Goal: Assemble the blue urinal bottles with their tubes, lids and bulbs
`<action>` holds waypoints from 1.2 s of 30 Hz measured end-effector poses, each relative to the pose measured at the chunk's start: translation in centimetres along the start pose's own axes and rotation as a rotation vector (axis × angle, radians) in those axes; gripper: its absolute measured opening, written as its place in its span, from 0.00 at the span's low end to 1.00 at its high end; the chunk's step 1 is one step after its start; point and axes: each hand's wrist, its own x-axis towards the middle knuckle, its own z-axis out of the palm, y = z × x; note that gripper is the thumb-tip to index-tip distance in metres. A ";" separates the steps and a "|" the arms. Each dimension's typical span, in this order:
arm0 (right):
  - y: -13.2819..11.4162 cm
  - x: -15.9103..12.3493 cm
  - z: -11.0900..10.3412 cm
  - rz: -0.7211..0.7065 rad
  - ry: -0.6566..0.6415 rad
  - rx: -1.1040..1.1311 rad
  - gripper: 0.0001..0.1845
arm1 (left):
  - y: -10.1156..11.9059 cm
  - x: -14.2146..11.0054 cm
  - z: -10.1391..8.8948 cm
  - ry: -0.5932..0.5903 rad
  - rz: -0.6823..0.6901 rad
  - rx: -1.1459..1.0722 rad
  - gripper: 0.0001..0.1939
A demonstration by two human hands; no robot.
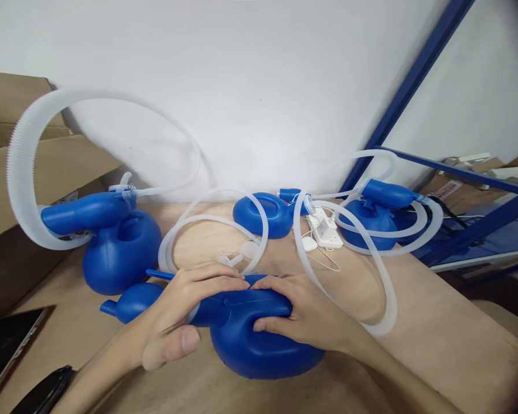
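Observation:
A blue plastic urinal bottle [265, 356] lies on the table in front of me, its neck pointing left. My right hand [300, 313] grips its handle, thumb in the opening and fingers over the top. My left hand [183, 307] rests above the neck, fingers stretched over the bottle's far side and thumb held apart. Just beyond my left wrist is a blue funnel-shaped piece [136, 302], partly hidden by the arm. A translucent corrugated hose [388, 287] loops at the right of the bottle, and another loop [168, 247] lies behind my left hand.
More blue urinal bottles with hoses stand at the left [112, 259], back [259, 215] and right [369, 230]. A white power strip [328, 230] with cords lies at the back. Cardboard boxes [47, 167] flank the left side; a blue metal frame [414, 75] rises at right. A dark screen [11, 351] is at lower left.

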 end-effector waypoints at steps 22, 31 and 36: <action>-0.2 -0.1 0.0 0.079 -0.014 0.006 0.23 | -1.5 -6.0 -5.1 -0.157 -0.381 0.683 0.22; -0.8 -0.1 0.2 0.061 -0.019 0.004 0.23 | -2.7 -9.1 -4.5 -0.400 -0.356 0.940 0.34; -0.9 0.1 -0.4 0.047 -0.053 0.017 0.26 | -1.0 -8.5 -6.8 -0.223 -0.280 0.913 0.39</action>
